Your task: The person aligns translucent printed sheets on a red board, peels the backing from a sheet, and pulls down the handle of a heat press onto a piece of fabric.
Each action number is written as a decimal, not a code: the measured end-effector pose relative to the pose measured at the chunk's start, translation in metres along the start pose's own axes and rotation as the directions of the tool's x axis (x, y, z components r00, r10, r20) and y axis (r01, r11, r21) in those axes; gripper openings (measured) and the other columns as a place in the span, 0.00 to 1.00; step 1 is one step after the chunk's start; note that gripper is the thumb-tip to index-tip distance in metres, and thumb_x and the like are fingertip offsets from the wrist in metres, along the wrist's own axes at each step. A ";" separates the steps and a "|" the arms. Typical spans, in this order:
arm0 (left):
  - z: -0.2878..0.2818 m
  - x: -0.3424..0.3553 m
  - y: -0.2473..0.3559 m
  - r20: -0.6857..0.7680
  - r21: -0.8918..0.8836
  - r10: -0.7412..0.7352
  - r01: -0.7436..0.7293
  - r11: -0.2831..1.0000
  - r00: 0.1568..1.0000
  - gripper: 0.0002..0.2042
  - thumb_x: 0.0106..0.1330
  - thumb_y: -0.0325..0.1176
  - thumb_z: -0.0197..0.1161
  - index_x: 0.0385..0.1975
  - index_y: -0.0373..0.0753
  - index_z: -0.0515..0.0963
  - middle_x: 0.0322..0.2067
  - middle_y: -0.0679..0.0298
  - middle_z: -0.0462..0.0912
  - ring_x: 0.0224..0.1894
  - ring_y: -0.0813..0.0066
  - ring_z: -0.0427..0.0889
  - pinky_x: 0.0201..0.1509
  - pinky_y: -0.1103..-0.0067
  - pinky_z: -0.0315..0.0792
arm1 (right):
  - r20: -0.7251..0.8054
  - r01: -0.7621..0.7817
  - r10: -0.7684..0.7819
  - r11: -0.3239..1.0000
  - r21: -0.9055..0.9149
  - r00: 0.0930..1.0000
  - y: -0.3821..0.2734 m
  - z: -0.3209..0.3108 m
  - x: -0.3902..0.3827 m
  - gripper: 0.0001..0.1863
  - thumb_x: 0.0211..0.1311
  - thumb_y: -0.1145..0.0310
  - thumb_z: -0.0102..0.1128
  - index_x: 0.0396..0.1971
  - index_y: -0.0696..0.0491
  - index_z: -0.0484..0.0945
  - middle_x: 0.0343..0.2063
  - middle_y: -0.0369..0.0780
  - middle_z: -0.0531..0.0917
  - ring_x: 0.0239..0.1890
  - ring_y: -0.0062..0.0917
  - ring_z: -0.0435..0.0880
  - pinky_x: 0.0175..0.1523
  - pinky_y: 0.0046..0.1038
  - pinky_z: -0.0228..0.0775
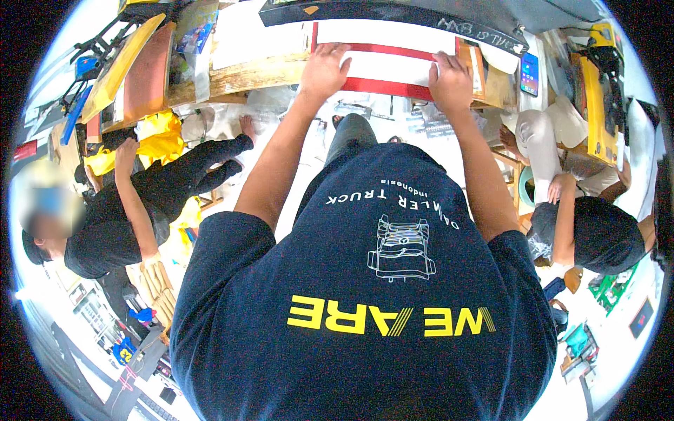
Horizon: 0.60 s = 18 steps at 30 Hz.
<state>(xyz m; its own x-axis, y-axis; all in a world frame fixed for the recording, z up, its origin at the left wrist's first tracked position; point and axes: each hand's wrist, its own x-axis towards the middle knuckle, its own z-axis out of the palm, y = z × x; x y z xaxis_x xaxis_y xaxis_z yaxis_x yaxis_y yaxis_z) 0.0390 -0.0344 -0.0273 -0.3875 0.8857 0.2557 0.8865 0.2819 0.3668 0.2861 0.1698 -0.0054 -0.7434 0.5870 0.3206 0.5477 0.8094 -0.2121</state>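
A flat white panel with red edging [390,88] lies in front of me at the near edge of the worktable. Its kind is not plain. My left hand [325,71] rests on its left part, fingers stretched forward and thumb apart. Near its right end, my right hand [452,83] lies over the red edging, with the fingers extended and the thumb turned inward. Both hands seem to touch the panel from above, and the white middle shows between them. What lies beneath my palms is hidden.
A long black bar [393,19] crosses the table's far side. A phone [529,74] with a lit screen lies to the right. Yellow-edged equipment [600,112] stands at the far right, and a yellow board [121,70] leans at the left. People sit on both sides.
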 end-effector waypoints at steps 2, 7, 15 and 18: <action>-0.005 0.020 -0.018 -0.030 0.031 0.045 -0.045 0.999 0.999 0.14 0.67 0.36 0.65 0.50 0.41 0.84 0.57 0.59 0.83 0.59 0.51 0.80 0.65 0.63 0.74 | -0.073 0.111 -0.111 0.994 -0.005 0.991 0.021 0.004 0.022 0.15 0.66 0.64 0.62 0.50 0.52 0.84 0.51 0.41 0.87 0.56 0.38 0.84 0.60 0.42 0.74; -0.001 0.053 -0.020 0.048 0.068 0.117 -0.120 0.990 0.992 0.18 0.68 0.43 0.65 0.55 0.44 0.82 0.60 0.61 0.81 0.63 0.57 0.79 0.68 0.63 0.73 | 0.042 0.197 -0.207 0.965 0.170 0.977 0.015 0.020 0.052 0.16 0.65 0.66 0.65 0.51 0.53 0.84 0.56 0.42 0.84 0.59 0.39 0.81 0.65 0.38 0.73; 0.007 0.080 0.003 0.281 0.173 0.191 -0.246 0.954 0.941 0.19 0.70 0.46 0.62 0.59 0.51 0.81 0.51 0.58 0.87 0.52 0.58 0.87 0.57 0.63 0.81 | 0.063 0.235 -0.265 0.924 0.301 0.962 -0.030 0.051 0.068 0.18 0.65 0.61 0.67 0.52 0.52 0.84 0.53 0.43 0.86 0.55 0.41 0.84 0.64 0.39 0.74; 0.009 0.083 0.004 0.311 0.203 0.176 -0.246 0.948 0.934 0.17 0.70 0.47 0.62 0.57 0.55 0.82 0.47 0.59 0.88 0.48 0.57 0.88 0.53 0.62 0.83 | 0.145 0.198 -0.244 0.942 0.272 0.959 -0.041 0.055 0.070 0.21 0.66 0.58 0.62 0.54 0.53 0.83 0.54 0.45 0.85 0.56 0.41 0.83 0.66 0.43 0.72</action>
<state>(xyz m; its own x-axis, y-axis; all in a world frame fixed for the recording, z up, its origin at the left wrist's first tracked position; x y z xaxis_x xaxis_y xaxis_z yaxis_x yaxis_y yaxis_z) 0.0125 0.0430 -0.0128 -0.1275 0.9915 0.0250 0.9868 0.1243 0.1037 0.1906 0.1785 -0.0246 -0.9022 0.3680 0.2251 0.2637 0.8834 -0.3873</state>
